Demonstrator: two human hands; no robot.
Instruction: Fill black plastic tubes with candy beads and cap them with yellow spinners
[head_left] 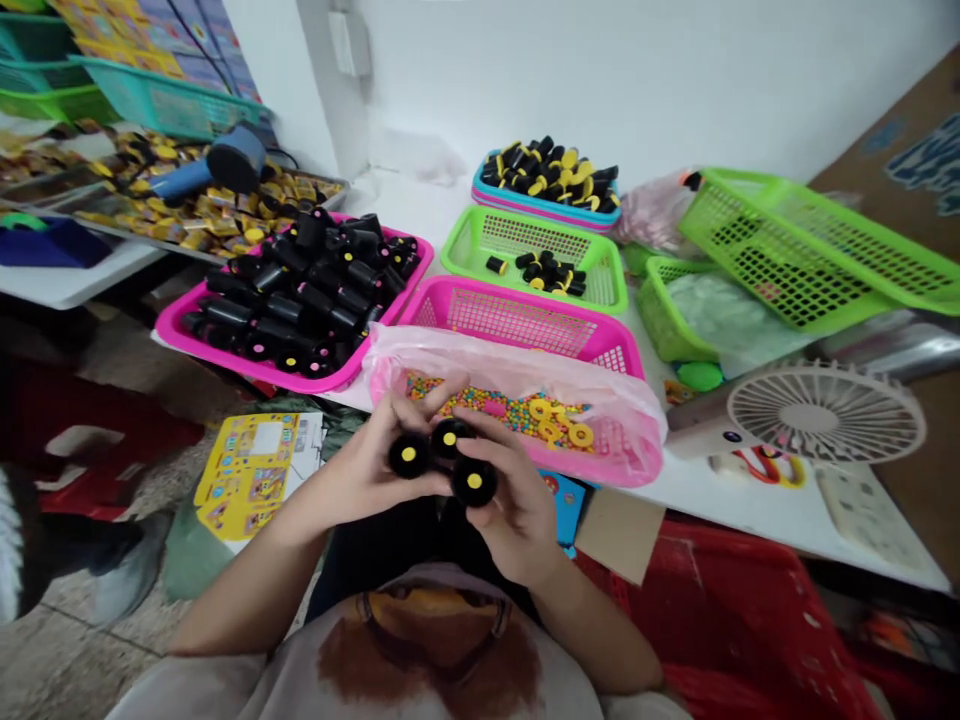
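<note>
In front of my body, my left hand (pixel 369 462) closes around a black cylinder (pixel 409 456) whose round end faces up with a yellow dot in its middle. My right hand (pixel 517 500) grips another black cylinder (pixel 474 484) of the same look. A third black cylinder (pixel 449 438) is held between the two hands; which fingers bear it is hard to see. Just beyond the hands lies a pink tray lined with a pink plastic bag (pixel 630 440), holding small colored beads (pixel 431 387) and several yellow rings (pixel 580 435).
Black cylinders fill a pink basket (pixel 169 325) at left. Behind the lined tray stand a pink basket (pixel 517 310), a green basket (pixel 457 245) with small black-and-yellow pieces, and a fuller blue basket (pixel 480 185). A fan (pixel 814 415) and tilted green basket (pixel 862 255) are at right.
</note>
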